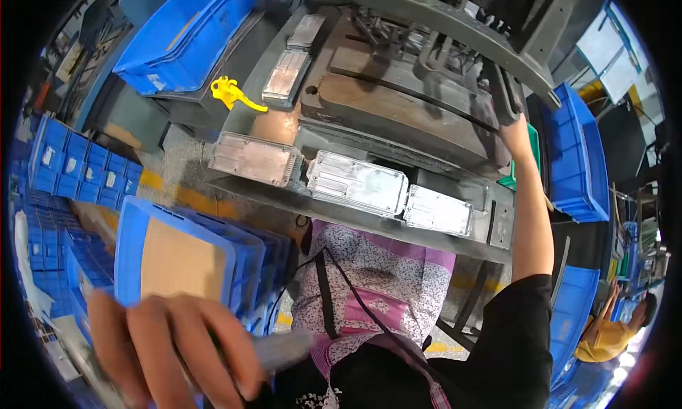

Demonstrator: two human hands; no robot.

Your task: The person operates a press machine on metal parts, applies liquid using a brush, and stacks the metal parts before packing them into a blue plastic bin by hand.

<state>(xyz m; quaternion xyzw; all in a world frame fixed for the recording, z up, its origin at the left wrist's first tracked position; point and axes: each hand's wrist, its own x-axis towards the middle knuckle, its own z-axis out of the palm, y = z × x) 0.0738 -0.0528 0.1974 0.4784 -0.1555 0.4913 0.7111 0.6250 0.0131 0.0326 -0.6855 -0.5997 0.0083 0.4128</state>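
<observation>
My left hand [177,345] is raised close to the camera at the lower left, its fingers curled and blurred. A pale, blurred, stick-like thing [284,349] juts from it to the right; its kind is not clear. My right hand [508,116] reaches to the press's right side, by a dark metal bar [501,89]; shadow hides its fingers. Along the front ledge of the press lie a brownish flat metal housing [253,159] and two silvery ones [357,183] [437,210]. Two more housings [286,75] [306,31] lie at the left of the thick press plate [405,107].
A yellow tool [231,93] lies left of the housings. Blue crates stand at the back left [188,36], right [579,153] and lower left, where one crate [226,256] shows a cardboard-coloured sheet. A person in yellow [607,334] is at the far right.
</observation>
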